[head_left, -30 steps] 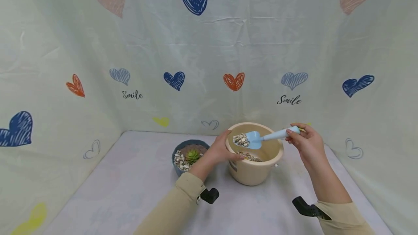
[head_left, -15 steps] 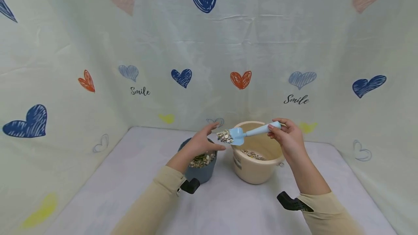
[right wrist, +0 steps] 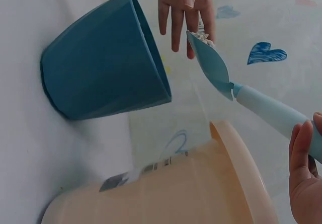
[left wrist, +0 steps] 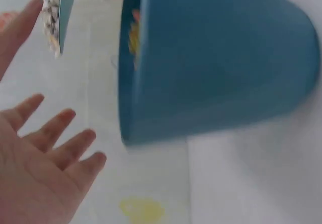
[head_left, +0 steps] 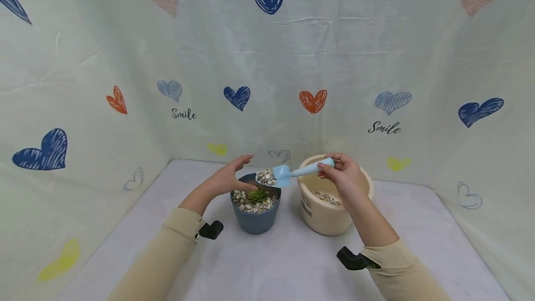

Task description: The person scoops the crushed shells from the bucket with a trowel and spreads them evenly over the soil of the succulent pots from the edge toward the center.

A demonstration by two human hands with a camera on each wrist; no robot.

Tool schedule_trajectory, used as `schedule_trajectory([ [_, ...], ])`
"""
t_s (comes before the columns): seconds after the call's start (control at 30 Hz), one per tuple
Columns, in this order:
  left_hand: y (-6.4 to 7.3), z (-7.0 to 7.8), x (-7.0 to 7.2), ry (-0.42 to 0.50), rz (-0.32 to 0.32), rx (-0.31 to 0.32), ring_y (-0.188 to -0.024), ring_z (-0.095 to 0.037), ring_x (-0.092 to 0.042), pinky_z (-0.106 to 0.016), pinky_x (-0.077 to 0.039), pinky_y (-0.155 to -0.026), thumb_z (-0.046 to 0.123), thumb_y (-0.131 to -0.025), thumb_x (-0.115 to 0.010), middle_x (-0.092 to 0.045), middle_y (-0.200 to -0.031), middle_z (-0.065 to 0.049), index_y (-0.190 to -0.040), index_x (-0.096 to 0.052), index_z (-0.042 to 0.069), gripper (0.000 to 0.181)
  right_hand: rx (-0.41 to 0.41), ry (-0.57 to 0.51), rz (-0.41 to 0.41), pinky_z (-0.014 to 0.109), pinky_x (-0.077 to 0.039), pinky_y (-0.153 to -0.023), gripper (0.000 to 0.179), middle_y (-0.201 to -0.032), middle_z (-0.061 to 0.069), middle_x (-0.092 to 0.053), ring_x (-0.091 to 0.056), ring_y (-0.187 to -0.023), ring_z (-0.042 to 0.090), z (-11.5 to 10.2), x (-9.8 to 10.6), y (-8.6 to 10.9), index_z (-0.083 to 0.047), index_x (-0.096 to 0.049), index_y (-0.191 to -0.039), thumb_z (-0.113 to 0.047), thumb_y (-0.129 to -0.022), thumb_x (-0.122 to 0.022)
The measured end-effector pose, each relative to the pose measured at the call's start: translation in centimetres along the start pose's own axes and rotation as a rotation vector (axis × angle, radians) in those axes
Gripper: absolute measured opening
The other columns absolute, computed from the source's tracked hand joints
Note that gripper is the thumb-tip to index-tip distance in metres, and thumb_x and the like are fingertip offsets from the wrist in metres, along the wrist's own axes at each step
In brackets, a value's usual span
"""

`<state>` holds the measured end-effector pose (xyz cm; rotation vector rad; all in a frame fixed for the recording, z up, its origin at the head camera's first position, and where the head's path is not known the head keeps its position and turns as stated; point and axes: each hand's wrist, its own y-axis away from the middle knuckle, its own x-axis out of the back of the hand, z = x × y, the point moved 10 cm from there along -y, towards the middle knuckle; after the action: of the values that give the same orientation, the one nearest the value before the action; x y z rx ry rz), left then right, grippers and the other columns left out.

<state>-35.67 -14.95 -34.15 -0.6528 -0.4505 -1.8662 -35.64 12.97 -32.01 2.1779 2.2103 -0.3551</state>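
1. Head view: a white-covered table (head_left: 259, 273); behind, a pale curtain (head_left: 284, 55) with hearts and two "Smile" prints (head_left: 184, 114). Your right hand (head_left: 346, 178) grips a blue trowel (head_left: 282, 176), its pebbles (head_left: 266, 177) above the planted pot's (head_left: 256, 221) one-o'clock rim; beige bucket (head_left: 323, 221) at three.
2. Left wrist: your left hand (left wrist: 40, 168), fingers spread, is apart from the pot.
3. Right wrist: bucket label (right wrist: 114, 181) at seven o'clock, unreadable.

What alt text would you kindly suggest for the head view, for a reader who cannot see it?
A right hand holds a light blue scoop of pebbles over a blue-gray pot planted with a green succulent. The left hand hovers near the pot, holding nothing; a beige bucket stands to the pot's right on a pale table.
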Motion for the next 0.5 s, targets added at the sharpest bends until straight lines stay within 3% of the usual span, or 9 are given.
schedule_trajectory([
  [0.23,0.8,-2.5,0.1,0.038,-0.110,0.003,-0.144,-0.042,-0.012,-0.064,-0.026,-0.107,0.017,-0.082,-0.081,-0.012,-0.161,-0.017,-0.157,-0.013,0.011,0.102,0.010,0.030,-0.055,0.025,-0.056,-0.068,0.035,-0.089,0.008,-0.064,-0.064,-0.067,0.013,0.2,-2.7,-0.1,0.013,-0.050,-0.116,0.006,-0.087,-0.068],
  [0.37,1.0,-4.2,-0.8,0.078,-0.177,0.030,-0.145,-0.041,-0.008,-0.063,-0.024,-0.108,0.016,-0.079,-0.083,-0.007,-0.162,-0.015,-0.158,-0.009,0.012,0.108,-0.003,0.051,-0.061,0.027,-0.056,-0.067,0.030,-0.088,0.008,-0.064,-0.064,-0.066,0.014,0.4,-4.0,-0.3,0.011,-0.053,-0.112,0.007,-0.086,-0.069],
  [0.5,1.2,-5.7,-1.9,0.141,-0.225,0.066,-0.145,-0.041,-0.012,-0.061,-0.024,-0.109,0.014,-0.074,-0.086,-0.011,-0.160,-0.017,-0.158,-0.010,0.017,0.113,-0.017,0.084,-0.059,0.027,-0.057,-0.067,0.027,-0.089,0.009,-0.064,-0.065,-0.065,0.014,0.8,-5.0,-0.5,0.009,-0.055,-0.110,0.007,-0.087,-0.068],
])
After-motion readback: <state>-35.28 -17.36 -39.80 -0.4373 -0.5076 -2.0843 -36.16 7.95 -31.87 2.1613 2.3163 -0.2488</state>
